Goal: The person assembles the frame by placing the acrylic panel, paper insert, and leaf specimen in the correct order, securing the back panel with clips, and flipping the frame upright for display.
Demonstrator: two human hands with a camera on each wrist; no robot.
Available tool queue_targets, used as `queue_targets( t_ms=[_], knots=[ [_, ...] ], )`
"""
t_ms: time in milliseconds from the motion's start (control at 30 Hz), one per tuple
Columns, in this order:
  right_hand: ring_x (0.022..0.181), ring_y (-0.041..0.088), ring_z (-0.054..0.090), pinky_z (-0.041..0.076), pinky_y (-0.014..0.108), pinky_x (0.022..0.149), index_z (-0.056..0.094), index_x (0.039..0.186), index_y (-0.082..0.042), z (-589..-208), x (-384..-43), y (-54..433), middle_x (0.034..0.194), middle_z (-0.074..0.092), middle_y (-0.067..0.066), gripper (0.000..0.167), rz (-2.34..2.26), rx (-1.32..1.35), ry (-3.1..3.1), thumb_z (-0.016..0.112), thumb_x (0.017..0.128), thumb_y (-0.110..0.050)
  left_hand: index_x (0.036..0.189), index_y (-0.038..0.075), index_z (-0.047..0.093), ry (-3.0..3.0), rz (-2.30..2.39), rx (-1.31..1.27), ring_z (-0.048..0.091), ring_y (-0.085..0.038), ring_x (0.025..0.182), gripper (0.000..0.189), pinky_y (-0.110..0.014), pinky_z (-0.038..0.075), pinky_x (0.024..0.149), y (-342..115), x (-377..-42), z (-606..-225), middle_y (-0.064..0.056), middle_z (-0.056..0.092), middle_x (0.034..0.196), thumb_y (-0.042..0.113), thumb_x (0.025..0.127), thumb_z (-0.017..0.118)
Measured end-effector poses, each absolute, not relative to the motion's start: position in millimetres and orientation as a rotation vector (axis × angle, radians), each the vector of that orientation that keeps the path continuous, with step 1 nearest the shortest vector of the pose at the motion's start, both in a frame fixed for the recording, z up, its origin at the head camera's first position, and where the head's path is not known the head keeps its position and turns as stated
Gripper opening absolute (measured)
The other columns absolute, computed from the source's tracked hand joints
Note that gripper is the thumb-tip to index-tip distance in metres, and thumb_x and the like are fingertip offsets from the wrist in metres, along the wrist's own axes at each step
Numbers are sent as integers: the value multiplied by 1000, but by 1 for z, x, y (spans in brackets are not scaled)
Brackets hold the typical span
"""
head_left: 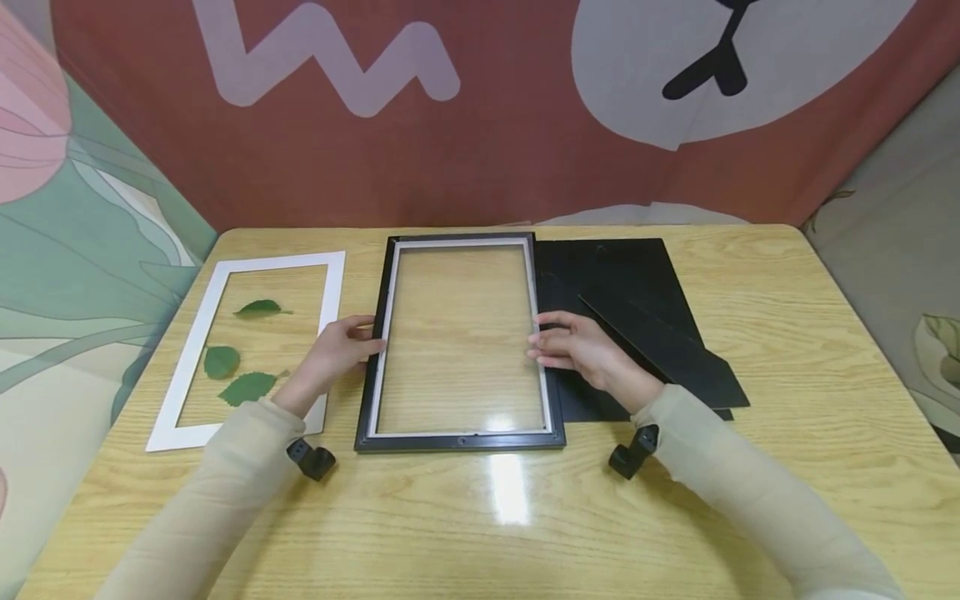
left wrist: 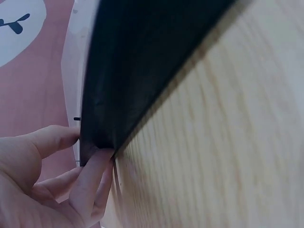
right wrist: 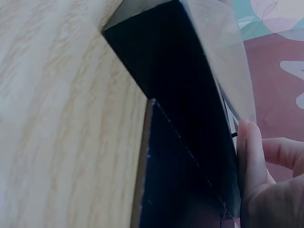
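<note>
A black picture frame [head_left: 461,442] with a pale inner rim lies on the table. My left hand [head_left: 343,348] grips its left side, thumb over the top edge, other fingers low against the outer side; in the left wrist view the left hand [left wrist: 61,185] is at the black side. A clear sheet [right wrist: 228,52] stands partly raised above the frame in the right wrist view. My right hand [head_left: 581,346] pinches the sheet's edge at the frame's right side, its fingertips over the inner rim. How far the sheet sits inside the frame is hard to see.
Left of the frame lies a white mat [head_left: 195,358] with a cut-out window; several green leaves, one leaf [head_left: 221,362] among them, lie within it. A black backing board [head_left: 615,267] with a folding stand [head_left: 667,354] lies right, against the frame. A patterned cloth [head_left: 510,167] hangs behind.
</note>
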State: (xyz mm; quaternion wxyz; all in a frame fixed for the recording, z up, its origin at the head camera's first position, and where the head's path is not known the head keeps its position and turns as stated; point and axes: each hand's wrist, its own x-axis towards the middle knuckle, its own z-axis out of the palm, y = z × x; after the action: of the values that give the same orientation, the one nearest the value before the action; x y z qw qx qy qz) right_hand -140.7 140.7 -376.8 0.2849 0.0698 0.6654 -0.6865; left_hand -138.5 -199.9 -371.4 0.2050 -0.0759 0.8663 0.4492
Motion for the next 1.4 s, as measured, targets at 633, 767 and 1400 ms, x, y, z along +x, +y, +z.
queue_targets(
  t_ms=[633, 767, 1400],
  knots=[
    [72, 4, 68, 58, 18, 70, 33, 145, -1, -373, -146, 144, 90, 68, 0, 50, -1723, 162, 1908, 46, 97, 1, 147, 1, 32, 2395, 1257, -262, 55, -32, 118, 63, -36, 56, 92, -197, -141, -369, -27, 45, 141, 14, 93, 61],
    [71, 4, 68, 58, 18, 69, 33, 145, -1, -371, -147, 143, 90, 67, 0, 50, -1703, 171, 1921, 46, 97, 2, 147, 0, 32, 2394, 1257, -253, 58, -31, 113, 63, -36, 57, 89, -198, -142, -371, -27, 49, 136, 13, 93, 62],
    [72, 4, 69, 59, 20, 72, 31, 148, -7, -372, -147, 146, 101, 66, 8, 55, -1666, 182, 1992, 50, 97, -6, 146, -1, 32, 2361, 1279, -244, 62, -24, 103, 64, -34, 58, 85, -200, -146, -373, -27, 53, 133, 13, 92, 63]
  ],
)
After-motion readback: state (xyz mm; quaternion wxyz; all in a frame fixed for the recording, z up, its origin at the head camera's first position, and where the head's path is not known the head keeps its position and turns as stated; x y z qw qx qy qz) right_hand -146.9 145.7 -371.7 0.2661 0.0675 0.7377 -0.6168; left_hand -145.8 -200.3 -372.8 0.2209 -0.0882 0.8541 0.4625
